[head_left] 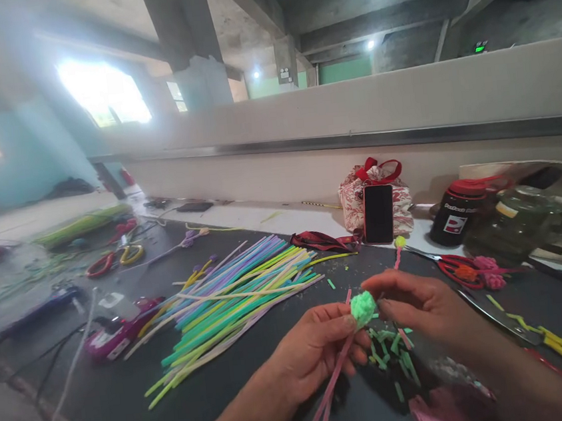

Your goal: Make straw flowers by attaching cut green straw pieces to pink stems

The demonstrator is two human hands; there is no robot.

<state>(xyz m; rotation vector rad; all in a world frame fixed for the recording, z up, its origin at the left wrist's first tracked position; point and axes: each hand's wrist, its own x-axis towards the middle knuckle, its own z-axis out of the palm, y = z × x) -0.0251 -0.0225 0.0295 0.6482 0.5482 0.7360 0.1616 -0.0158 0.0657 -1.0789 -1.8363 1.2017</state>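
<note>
A small bright green fuzzy bud, apparently of chenille stems, is held up at the front of the table. My left hand pinches it from the left, with long pink chenille stems running down through the fingers. From the other side my right hand closes thumb and fingertips on the bud's right edge. Short green clippings lie on the dark tabletop just beneath. A loose bundle of pastel chenille stems is spread to the left of my hands.
At right lie red-handled scissors, pink fuzzy flowers and yellow-handled shears. A phone leans on a patterned bag, with a black bottle beside it. A magenta corded tool sits at left.
</note>
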